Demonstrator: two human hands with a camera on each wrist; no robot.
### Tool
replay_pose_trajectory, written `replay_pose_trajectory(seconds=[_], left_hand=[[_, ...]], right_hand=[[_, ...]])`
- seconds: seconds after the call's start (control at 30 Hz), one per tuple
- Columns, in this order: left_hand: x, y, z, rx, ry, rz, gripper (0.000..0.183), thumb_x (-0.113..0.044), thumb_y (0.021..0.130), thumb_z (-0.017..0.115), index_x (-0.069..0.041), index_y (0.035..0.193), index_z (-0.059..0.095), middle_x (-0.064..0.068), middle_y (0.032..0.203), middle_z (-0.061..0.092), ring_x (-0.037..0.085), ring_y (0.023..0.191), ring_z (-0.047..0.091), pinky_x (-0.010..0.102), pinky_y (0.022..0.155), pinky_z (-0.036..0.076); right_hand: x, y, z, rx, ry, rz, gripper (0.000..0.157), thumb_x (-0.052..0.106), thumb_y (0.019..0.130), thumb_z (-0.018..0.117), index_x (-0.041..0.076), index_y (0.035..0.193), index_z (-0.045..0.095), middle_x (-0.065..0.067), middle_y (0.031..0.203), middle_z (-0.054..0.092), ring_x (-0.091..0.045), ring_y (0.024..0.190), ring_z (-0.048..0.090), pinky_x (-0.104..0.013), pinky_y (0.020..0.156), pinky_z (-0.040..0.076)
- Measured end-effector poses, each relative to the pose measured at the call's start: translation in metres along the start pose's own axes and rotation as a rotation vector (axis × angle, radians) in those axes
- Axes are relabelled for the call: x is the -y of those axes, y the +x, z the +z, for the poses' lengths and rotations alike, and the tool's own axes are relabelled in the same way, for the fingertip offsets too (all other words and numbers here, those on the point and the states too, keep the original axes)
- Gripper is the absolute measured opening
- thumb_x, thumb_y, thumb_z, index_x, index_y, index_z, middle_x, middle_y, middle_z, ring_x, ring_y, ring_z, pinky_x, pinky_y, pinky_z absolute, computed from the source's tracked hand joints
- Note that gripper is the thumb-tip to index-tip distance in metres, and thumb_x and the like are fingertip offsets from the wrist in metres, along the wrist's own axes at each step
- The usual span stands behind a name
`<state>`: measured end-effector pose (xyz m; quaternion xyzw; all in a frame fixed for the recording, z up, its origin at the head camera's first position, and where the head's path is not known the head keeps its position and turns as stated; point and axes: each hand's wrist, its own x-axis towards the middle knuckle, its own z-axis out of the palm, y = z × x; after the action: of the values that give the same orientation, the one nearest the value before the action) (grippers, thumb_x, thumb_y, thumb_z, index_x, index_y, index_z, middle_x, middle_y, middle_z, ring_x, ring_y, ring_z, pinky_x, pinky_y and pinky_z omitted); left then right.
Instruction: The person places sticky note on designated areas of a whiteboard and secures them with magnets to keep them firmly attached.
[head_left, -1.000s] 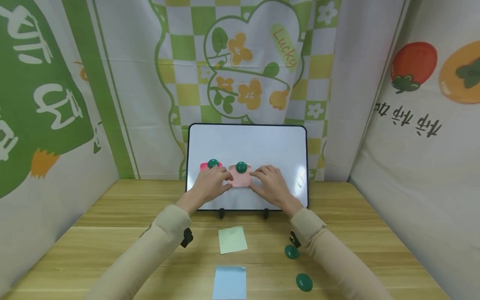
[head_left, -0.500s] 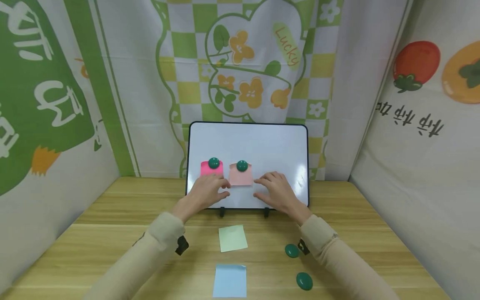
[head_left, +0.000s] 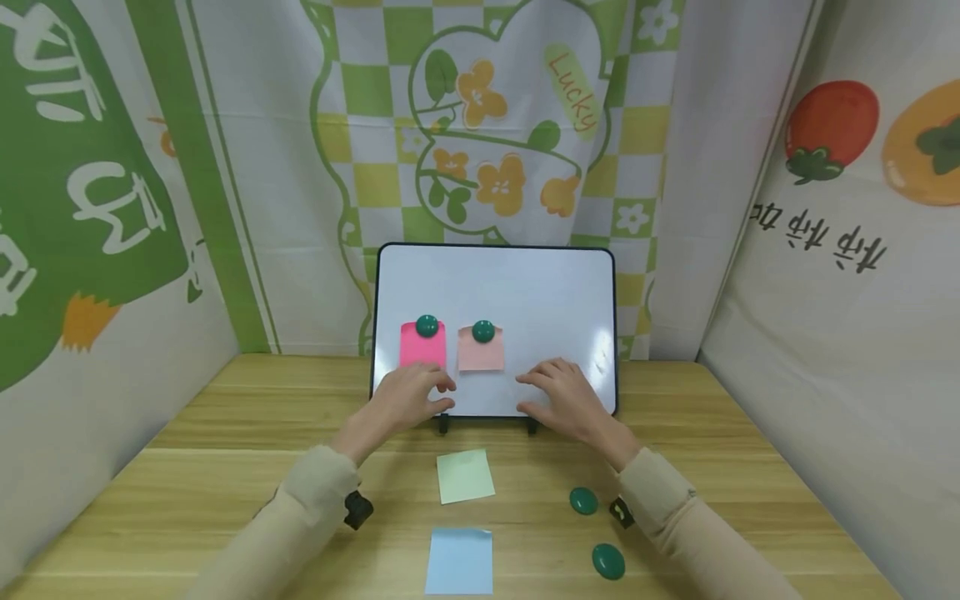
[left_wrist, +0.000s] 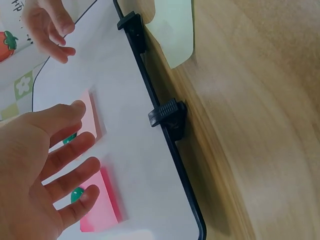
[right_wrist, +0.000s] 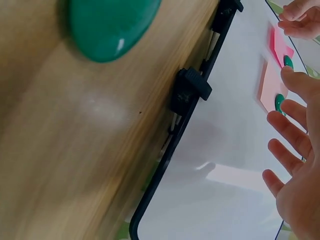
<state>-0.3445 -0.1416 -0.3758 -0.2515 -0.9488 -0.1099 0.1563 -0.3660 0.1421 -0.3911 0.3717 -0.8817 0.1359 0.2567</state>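
A whiteboard (head_left: 495, 283) with a black frame stands upright at the back of the table. Green round magnets pin a hot pink sticky note (head_left: 422, 346) and a pale pink sticky note (head_left: 482, 354) side by side on its left half. My left hand (head_left: 405, 396) hovers in front of the board just below the hot pink note, fingers loosely bent around nothing. To the right of the pale pink note, my right hand (head_left: 566, 400) is in a similar pose and holds nothing. Both palms show bare in the wrist views, as with the left palm (left_wrist: 30, 165).
On the table lie a pale green sticky note (head_left: 465, 477) and, nearer, a blue sticky note (head_left: 459, 562). Two loose green magnets, one farther (head_left: 583, 501) and one nearer (head_left: 608, 562), lie to the right. Black stand clips (left_wrist: 170, 117) support the board's lower edge.
Both hands have drawn back from the pale pink note, moving down and apart toward me. The two pinned notes stay in place and the hot pink one is more fully visible.
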Motion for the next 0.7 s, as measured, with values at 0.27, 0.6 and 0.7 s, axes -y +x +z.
replay_pose_trajectory(seconds=[0.27, 0.6, 0.7], left_hand=[[0.001, -0.005, 0.004, 0.032, -0.044, -0.034, 0.024, -0.034, 0.083, 0.070, -0.019, 0.103, 0.071, -0.006, 0.093, 0.067, 0.012, 0.086, 0.060, 0.031, 0.072, 0.049], [0.002, -0.019, 0.006, 0.093, -0.100, -0.064, 0.027, -0.034, 0.083, 0.070, -0.017, 0.105, 0.070, -0.002, 0.097, 0.067, 0.014, 0.089, 0.060, 0.035, 0.076, 0.050], [0.002, -0.020, 0.010, 0.112, -0.116, -0.063, 0.027, -0.033, 0.083, 0.070, -0.016, 0.105, 0.070, -0.003, 0.097, 0.066, 0.014, 0.089, 0.060, 0.035, 0.077, 0.049]], right_hand=[[-0.003, -0.013, -0.003, 0.000, 0.004, 0.003, 0.039, 0.039, 0.082, 0.070, 0.016, 0.113, 0.068, 0.001, 0.107, 0.065, -0.020, 0.106, 0.054, -0.046, 0.093, 0.041], [-0.003, -0.027, -0.007, 0.066, 0.000, -0.020, 0.040, 0.039, 0.082, 0.070, 0.018, 0.116, 0.066, 0.003, 0.108, 0.064, -0.019, 0.107, 0.053, -0.044, 0.097, 0.039], [-0.005, -0.033, -0.008, 0.052, 0.002, -0.037, 0.039, 0.037, 0.080, 0.072, 0.018, 0.114, 0.067, 0.004, 0.106, 0.064, -0.018, 0.105, 0.053, -0.042, 0.093, 0.042]])
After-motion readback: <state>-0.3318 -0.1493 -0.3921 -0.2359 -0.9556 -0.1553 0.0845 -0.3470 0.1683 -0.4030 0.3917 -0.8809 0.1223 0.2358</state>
